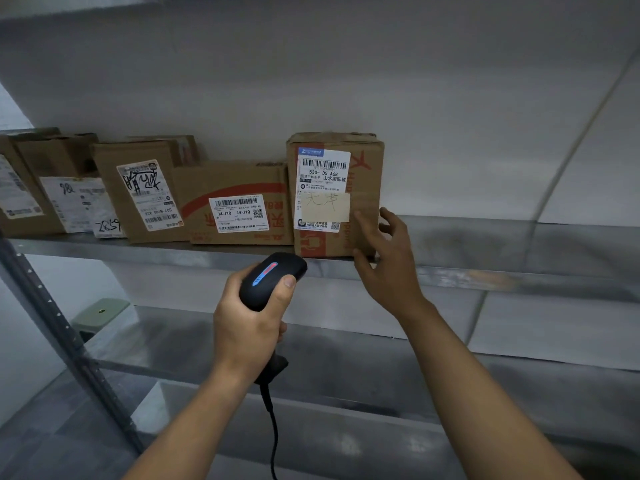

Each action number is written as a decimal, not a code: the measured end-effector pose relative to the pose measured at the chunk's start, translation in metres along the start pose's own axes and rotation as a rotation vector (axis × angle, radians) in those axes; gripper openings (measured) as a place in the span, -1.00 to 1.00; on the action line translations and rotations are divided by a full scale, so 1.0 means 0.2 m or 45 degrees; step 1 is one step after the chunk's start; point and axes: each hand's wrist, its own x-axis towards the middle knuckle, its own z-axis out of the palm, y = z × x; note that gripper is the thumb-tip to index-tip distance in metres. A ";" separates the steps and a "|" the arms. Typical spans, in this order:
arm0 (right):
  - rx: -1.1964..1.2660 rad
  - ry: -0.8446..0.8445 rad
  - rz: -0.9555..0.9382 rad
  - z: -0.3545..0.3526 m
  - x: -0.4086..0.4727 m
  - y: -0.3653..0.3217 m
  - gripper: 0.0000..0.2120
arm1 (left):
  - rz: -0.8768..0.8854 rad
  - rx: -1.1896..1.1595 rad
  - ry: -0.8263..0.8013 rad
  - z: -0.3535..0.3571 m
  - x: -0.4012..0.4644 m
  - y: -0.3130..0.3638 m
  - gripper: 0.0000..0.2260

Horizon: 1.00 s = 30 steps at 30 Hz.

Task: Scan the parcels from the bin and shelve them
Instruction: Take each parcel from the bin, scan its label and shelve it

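Parcels on upper shelf: five cardboard boxes counted, standing in one row; the leftmost is cut off by the frame edge.
Rightmost parcel (334, 194): upright, tallest of the row, white shipping label and a tan handwritten note on its front; its base sits at the front lip of the shelf.
Adjacent parcel (239, 202): low and wide, one white barcode label, touching the rightmost parcel's left side.
Remaining parcels: one tilted box (142, 192) with a scribbled label, then two more to its left, packed close together.
Scanners: one black handheld scanner (273, 278), corded, head aimed at the row, a red and blue light on top.
Left hand (249, 320): closed around the scanner grip, thumb resting on top of the head.
Right hand (388, 258): fingers spread and loose, gripping nothing, fingertips at the rightmost parcel's lower right corner; contact cannot be confirmed.
Upper shelf (502, 244): grey metal; bare surface runs from the rightmost parcel to the right frame edge.
Lower shelves: two visible below, both bare where seen.
Upright post (52, 306): one perforated steel post at the left edge.
Stool (100, 313): one pale green top, low left behind the post.
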 end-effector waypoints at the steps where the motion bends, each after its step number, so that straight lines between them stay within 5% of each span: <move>1: 0.012 0.009 0.012 -0.02 -0.02 0.00 -0.34 | 0.002 0.004 -0.013 0.01 0.00 -0.01 -0.47; 10: 0.030 0.247 0.106 -0.24 -0.25 -0.02 -0.70 | -0.028 -0.031 -0.240 0.21 -0.04 -0.07 -0.56; 18: -0.103 0.281 0.323 -0.56 -0.59 0.05 -0.66 | -0.062 -0.113 -0.551 0.55 -0.17 -0.16 -0.48; 24: -0.278 0.220 0.516 -0.89 -1.00 0.06 -0.59 | -0.082 -0.155 -0.827 0.86 -0.39 -0.18 -0.64; 30: -0.536 0.188 0.682 -1.26 -1.42 0.07 -0.59 | -0.061 -0.181 -1.091 1.20 -0.65 -0.13 -0.51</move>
